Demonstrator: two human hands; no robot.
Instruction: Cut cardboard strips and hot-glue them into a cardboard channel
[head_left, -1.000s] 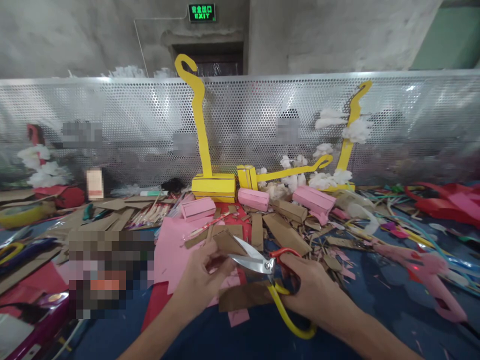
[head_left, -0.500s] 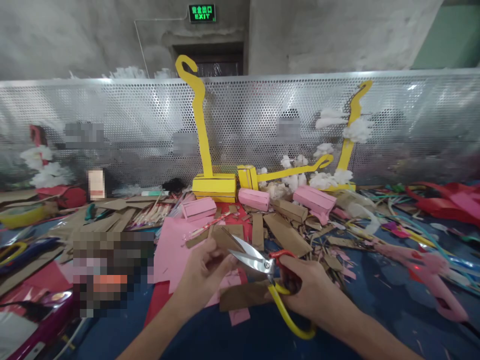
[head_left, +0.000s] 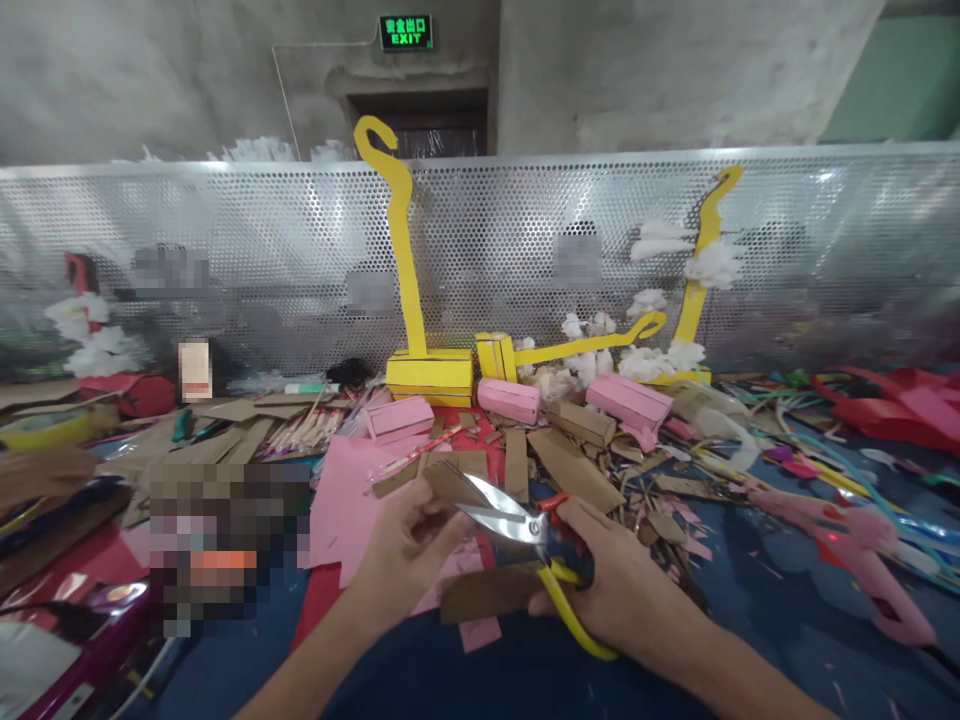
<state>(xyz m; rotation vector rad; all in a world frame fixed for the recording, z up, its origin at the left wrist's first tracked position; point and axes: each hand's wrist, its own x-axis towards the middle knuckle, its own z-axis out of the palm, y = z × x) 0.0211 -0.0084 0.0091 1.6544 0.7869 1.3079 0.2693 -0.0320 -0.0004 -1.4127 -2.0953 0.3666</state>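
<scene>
Scissors [head_left: 504, 512] with one red and one yellow handle are gripped in my right hand [head_left: 619, 565]. Their blades are slightly apart and point left, towards my left hand [head_left: 405, 545]. The fingers of my left hand are pinched together on a small brown cardboard piece [head_left: 454, 482], close to the blade tips; its edges blend with the cardboard behind it. Below the hands, a flat cardboard strip [head_left: 487, 592] lies on the table, with the right fingertips near its end. Pink paper sheets [head_left: 341, 500] are spread beside and under my left hand.
Behind stand yellow hooked cardboard shapes on boxes [head_left: 429, 372], with pink boxes [head_left: 626, 400] in front. A pink glue gun [head_left: 862, 545] lies right, near cardboard scraps [head_left: 577, 470]. Another person's blurred hand [head_left: 45, 475] is at the left edge. A perforated metal panel [head_left: 495, 230] closes off the back.
The scissors' handles have come closer together and the blades have narrowed. My left hand has barely moved. Another person's hand has appeared at the left edge.
</scene>
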